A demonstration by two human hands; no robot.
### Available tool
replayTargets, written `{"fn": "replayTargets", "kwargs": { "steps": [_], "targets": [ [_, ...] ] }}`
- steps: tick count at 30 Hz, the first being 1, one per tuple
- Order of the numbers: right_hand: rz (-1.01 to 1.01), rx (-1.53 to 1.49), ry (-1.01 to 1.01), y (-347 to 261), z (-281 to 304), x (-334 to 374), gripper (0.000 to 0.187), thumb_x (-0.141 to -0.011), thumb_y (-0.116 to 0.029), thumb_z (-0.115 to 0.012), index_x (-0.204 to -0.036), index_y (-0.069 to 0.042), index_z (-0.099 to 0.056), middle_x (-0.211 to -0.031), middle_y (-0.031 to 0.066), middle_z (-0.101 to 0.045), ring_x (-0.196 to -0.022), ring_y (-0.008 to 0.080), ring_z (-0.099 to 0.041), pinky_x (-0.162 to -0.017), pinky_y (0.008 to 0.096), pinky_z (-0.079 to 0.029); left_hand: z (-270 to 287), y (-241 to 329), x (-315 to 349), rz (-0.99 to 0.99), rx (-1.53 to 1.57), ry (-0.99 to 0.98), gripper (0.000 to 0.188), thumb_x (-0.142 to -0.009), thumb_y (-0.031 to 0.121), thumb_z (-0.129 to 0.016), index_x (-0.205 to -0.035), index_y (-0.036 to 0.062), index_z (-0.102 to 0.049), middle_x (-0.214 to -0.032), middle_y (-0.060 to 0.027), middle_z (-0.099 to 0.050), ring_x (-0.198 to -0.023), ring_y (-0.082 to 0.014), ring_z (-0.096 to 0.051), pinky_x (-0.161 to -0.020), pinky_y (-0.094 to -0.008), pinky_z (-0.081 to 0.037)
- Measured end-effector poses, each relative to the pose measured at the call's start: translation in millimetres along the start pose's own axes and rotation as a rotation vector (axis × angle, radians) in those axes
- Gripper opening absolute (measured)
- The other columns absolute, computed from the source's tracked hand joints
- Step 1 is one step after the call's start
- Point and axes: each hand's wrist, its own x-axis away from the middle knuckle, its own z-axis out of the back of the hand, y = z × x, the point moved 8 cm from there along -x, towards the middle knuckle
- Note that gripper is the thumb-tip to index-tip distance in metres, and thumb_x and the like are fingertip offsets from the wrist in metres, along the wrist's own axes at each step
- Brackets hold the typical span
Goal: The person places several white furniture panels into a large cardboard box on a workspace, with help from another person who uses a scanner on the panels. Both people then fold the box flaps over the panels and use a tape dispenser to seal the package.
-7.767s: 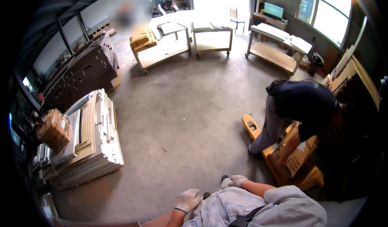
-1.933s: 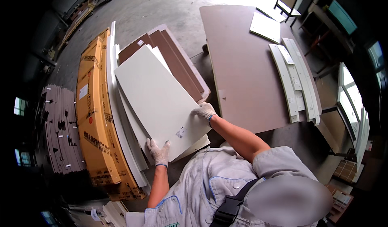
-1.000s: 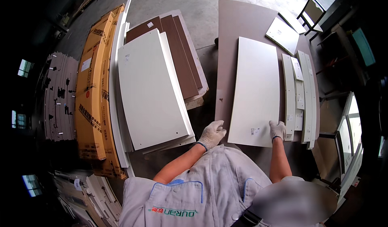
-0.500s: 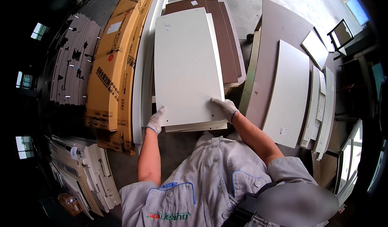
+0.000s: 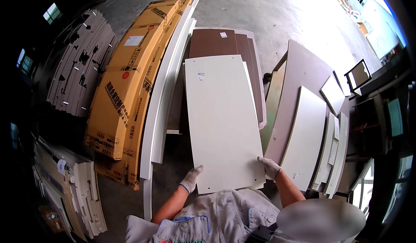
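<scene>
As hands (image 5: 190, 179) (image 5: 270, 169) grip panel (image 5: 224, 126) btwn, prob. stacked

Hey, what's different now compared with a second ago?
The right hand has let go of the white panel lying on the table; it and the left hand now hold the near end of the central panel. That has been drawn nearer, baring more of the brown boards. The white panel and narrow strips still lie side by side.
</scene>
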Motion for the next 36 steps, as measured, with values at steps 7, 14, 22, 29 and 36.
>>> {"fn": "replayTargets", "kwargs": {
  "steps": [7,14,22,29,36],
  "targets": [
    [0.203,-0.006,0.086,-119,-5,-122,0.051,-0.100,-0.044,-0.076,-0.121,0.002,-0.075,-0.108,0.0091,-0.077,-0.094,0.0201,-0.073,-0.083,0.0367,-0.059,-26,132,-102,0.012,0.172,-0.088,0.076,-0.093,0.051,-0.079,-0.148,0.0034,-0.058,-0.141,-0.0133,-0.067,-0.129,-0.0297,-0.064,-0.108,-0.0496,-0.054],
    [0.233,0.031,0.270,-150,-18,-67,0.043,-0.093,-0.029,-0.086,-0.114,0.006,-0.075,-0.098,0.0085,-0.076,-0.085,0.0188,-0.072,-0.074,0.0353,-0.058,-58,154,-53,-0.130,-0.080,0.230,0.064,-0.087,0.042,-0.089,-0.134,0.0015,-0.071,-0.126,-0.0100,-0.074,-0.112,-0.0222,-0.070,-0.097,-0.0421,-0.059],
    [0.544,0.189,-0.107,-198,-85,17,0.044,-0.096,-0.034,-0.079,-0.120,0.002,-0.072,-0.104,0.0080,-0.075,-0.090,0.0189,-0.071,-0.080,0.0351,-0.057,-86,205,94,-0.495,-0.115,0.302,0.053,-0.090,0.035,-0.085,-0.129,0.0007,-0.074,-0.122,-0.0094,-0.077,-0.111,-0.0194,-0.072,-0.097,-0.0374,-0.059],
    [0.760,0.710,-0.079,-196,-198,68,0.058,-0.109,-0.049,-0.058,-0.112,0.008,-0.070,-0.097,0.0079,-0.071,-0.093,0.0164,-0.060,-0.086,0.0375,-0.052,-27,175,227,-0.844,-0.084,0.467,0.049,-0.104,0.022,-0.067,-0.144,-0.0056,-0.056,-0.130,-0.0220,-0.073,-0.124,-0.0305,-0.070,-0.112,-0.0366,-0.054],
    [0.471,0.446,-0.692,-65,-298,107,0.066,-0.111,-0.051,-0.054,-0.144,0.006,-0.058,-0.137,0.0157,-0.064,-0.123,0.0275,-0.061,-0.110,0.0407,-0.047,15,54,372,-0.846,-0.001,0.865,0.061,-0.092,0.048,-0.080,-0.124,-0.0028,-0.065,-0.116,-0.0134,-0.077,-0.103,-0.0232,-0.072,-0.091,-0.0377,-0.057]
  ]
}}
